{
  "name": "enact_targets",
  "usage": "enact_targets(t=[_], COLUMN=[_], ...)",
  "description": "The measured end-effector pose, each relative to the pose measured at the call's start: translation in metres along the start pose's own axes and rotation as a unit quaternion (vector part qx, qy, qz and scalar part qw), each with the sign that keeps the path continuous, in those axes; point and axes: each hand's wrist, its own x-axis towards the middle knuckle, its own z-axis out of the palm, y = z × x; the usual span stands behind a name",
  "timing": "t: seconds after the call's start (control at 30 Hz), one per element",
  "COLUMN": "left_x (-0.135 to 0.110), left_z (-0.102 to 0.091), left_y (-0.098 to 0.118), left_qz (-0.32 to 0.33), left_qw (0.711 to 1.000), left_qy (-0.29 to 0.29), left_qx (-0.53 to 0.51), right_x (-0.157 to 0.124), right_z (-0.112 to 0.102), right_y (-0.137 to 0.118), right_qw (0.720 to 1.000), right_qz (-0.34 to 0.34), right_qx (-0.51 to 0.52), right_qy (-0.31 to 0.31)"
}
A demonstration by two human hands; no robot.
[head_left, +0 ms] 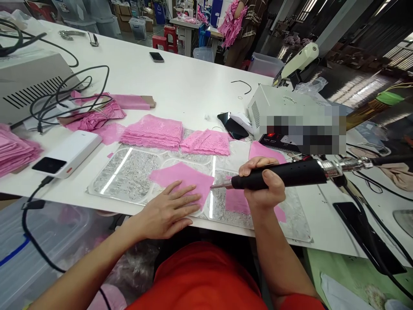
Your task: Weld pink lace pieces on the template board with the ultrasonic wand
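My left hand [167, 211] lies flat with fingers spread on a pink fabric piece [183, 178] that rests on a clear patterned plate [129, 172] at the table's near edge. My right hand [264, 183] is wrapped round the black handle of a cutting tool [290, 174], held sideways with its metal tip [217, 186] pointing left at the fabric's right edge. Another pink piece [235, 200] lies under my right hand. Two stacks of pink lace [153, 131] [206, 142] sit just behind the plate.
A white power bank [66, 153] and a grey machine [29, 82] with cables stand at the left. A white control box [277, 107] and a phone [232, 125] sit at the right. Another person stands at the far end with pink fabric [230, 21].
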Motion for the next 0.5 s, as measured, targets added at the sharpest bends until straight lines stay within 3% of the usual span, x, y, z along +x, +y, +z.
enact_targets(t=[0.5], left_x=[0.0027], left_z=[-0.0039], left_y=[0.0026], left_qz=[-0.004], left_qw=[1.000], left_qy=[-0.013], left_qx=[-0.014], right_x=[-0.0093], right_z=[0.0034], right_y=[-0.0021], right_qw=[0.999], right_qz=[0.035], right_qx=[-0.010], right_qy=[-0.039])
